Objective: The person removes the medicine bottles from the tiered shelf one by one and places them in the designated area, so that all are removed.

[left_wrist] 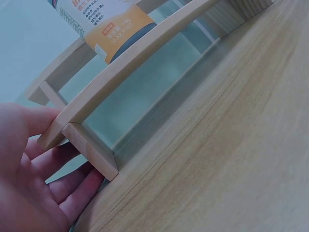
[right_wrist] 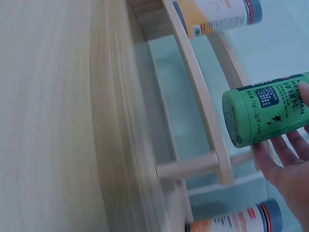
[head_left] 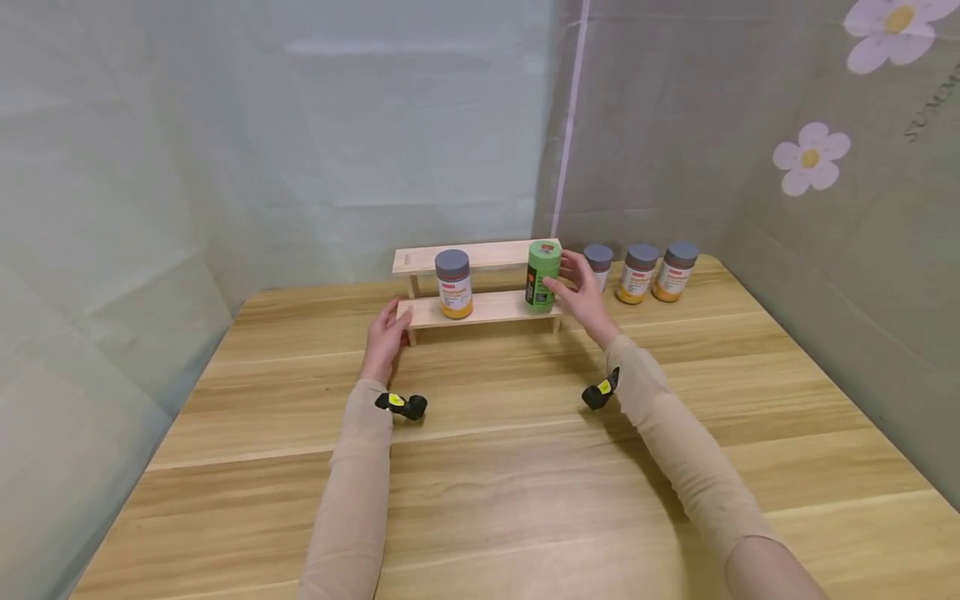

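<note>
A two-tier wooden shelf (head_left: pixel 491 310) stands toward the far side of the table. My left hand (head_left: pixel 386 335) grips the left end of its lower board, with the thumb side at the board (left_wrist: pixel 91 96) and other fingers beneath, by the leg (left_wrist: pixel 91 151). In my right hand (head_left: pixel 583 292) is a green bottle (head_left: pixel 543 279), pinched between thumb and fingers over the right end of the lower board. The right wrist view shows a gap between the bottle's base (right_wrist: pixel 234 118) and the board. A grey-capped supplement bottle (head_left: pixel 454 287) stands upright on the lower board's left part.
To the right of the shelf, three more grey-capped bottles stand in a row on the table (head_left: pixel 480 492): one (head_left: pixel 598 257) partly behind my right hand, a middle one (head_left: pixel 636 275) and an outer one (head_left: pixel 675 273). A pale curtain (head_left: pixel 420 117) hangs behind.
</note>
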### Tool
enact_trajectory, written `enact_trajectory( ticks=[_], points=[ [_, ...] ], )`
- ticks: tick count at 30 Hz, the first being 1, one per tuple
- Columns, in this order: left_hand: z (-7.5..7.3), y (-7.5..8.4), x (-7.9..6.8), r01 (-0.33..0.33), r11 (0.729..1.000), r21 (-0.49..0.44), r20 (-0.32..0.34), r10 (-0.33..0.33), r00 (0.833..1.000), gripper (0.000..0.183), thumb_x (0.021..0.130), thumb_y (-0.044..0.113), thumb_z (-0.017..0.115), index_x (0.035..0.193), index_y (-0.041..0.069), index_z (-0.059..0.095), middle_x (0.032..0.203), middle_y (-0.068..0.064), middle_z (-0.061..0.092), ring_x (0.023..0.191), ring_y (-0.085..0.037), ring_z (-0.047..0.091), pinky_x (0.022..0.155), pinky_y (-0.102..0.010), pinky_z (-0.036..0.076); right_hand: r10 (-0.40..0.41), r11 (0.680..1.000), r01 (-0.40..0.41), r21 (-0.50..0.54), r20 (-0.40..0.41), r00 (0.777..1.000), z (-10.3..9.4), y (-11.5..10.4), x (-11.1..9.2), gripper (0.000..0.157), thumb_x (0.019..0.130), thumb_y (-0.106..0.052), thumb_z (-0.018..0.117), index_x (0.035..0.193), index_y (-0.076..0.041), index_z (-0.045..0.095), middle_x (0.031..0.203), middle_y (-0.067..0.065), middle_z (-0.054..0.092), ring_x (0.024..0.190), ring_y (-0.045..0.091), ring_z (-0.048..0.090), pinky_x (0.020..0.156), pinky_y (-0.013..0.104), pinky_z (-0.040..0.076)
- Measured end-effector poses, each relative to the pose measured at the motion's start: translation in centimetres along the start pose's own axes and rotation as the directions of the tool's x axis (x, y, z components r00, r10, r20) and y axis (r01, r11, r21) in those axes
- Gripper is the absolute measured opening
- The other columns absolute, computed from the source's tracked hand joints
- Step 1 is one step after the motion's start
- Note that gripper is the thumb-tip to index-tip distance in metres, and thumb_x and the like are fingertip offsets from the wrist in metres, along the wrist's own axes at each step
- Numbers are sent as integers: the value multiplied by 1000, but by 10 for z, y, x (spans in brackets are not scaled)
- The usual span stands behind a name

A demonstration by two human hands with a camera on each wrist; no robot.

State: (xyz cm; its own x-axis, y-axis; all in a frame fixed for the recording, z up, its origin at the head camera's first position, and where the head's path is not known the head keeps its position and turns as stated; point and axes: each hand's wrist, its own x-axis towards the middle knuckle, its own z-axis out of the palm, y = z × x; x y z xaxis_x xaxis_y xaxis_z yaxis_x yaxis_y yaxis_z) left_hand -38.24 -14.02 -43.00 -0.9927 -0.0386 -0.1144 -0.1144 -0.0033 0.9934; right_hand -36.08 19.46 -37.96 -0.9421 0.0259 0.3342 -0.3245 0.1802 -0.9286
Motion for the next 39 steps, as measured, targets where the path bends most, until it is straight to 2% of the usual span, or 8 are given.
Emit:
enact_trajectory(
  ticks=[6, 11, 14, 19, 25, 32, 35, 39],
  points=[
    [1, 1, -3, -3, 1000, -1, -4, 3, 1000, 61, 101, 24, 50, 155, 13, 24, 157, -12, 33, 140, -24, 42, 112, -40, 39, 5, 1000, -5, -17, -34, 999, -23, -1, -3, 58, 95, -14, 62, 145, -4, 35, 146, 22, 44, 135, 36, 43, 115, 51, 33],
    [1, 1, -4, -2, 1000, 4, -3, 2, 1000, 61, 101, 23, 50, 155, 12, 24, 157, -11, 34, 139, -24, 43, 110, -39, 40, 1, 1000, -1, -10, -68, 998, -40, -2, -7, 56, 95, -12, 61, 145, -5, 35, 144, 21, 45, 130, 30, 45, 114, 48, 34],
    [0, 1, -3, -1, 1000, 10, -4, 1, 1000, 60, 101, 23, 50, 154, 13, 24, 156, -12, 35, 137, -24, 44, 107, -36, 42, -8, 1000, 7, -15, -93, 996, -50, -1, -8, 56, 95, -12, 61, 145, -5, 36, 142, 20, 45, 129, 27, 45, 114, 47, 34],
    [-1, 1, -4, -6, 1000, 12, -4, 7, 1000, 60, 101, 24, 50, 155, 14, 24, 156, -11, 34, 138, -24, 44, 100, -30, 45, -6, 1000, 4, -21, -101, 995, -63, 0, -10, 58, 95, -13, 61, 146, -5, 34, 144, 20, 43, 133, 31, 43, 117, 46, 31],
    [-1, 1, -3, 2, 1000, 19, 0, -2, 1000, 60, 101, 25, 51, 155, 17, 25, 156, -9, 36, 136, -22, 46, 90, -23, 46, 27, 999, -30, -36, -88, 996, -74, 2, -18, 59, 96, -17, 61, 147, -6, 34, 148, 20, 41, 136, 32, 41, 117, 46, 31],
    [0, 3, -4, -4, 1000, 1, 2, 4, 1000, 60, 101, 24, 51, 154, 15, 26, 156, -10, 35, 135, -24, 46, 82, -18, 47, 57, 994, -63, -89, -70, 996, -83, 10, -23, 62, 95, -19, 61, 148, -6, 32, 148, 21, 41, 135, 34, 41, 117, 47, 30],
    [0, 2, -4, -6, 1000, 2, 2, 6, 1000, 60, 101, 24, 50, 154, 14, 25, 156, -11, 36, 134, -24, 47, 81, -19, 47, 77, 990, -84, -114, -60, 995, -84, 15, -24, 62, 96, -18, 61, 149, -5, 30, 148, 23, 41, 135, 35, 41, 117, 47, 31],
    [0, 2, -4, -2, 1000, 14, 1, 2, 1000, 60, 101, 24, 50, 154, 15, 25, 156, -10, 36, 134, -24, 47, 88, -23, 47, 60, 991, -66, -120, -55, 997, -85, 20, -26, 60, 96, -17, 61, 147, -4, 33, 145, 24, 42, 133, 35, 43, 116, 47, 33]
  ],
)
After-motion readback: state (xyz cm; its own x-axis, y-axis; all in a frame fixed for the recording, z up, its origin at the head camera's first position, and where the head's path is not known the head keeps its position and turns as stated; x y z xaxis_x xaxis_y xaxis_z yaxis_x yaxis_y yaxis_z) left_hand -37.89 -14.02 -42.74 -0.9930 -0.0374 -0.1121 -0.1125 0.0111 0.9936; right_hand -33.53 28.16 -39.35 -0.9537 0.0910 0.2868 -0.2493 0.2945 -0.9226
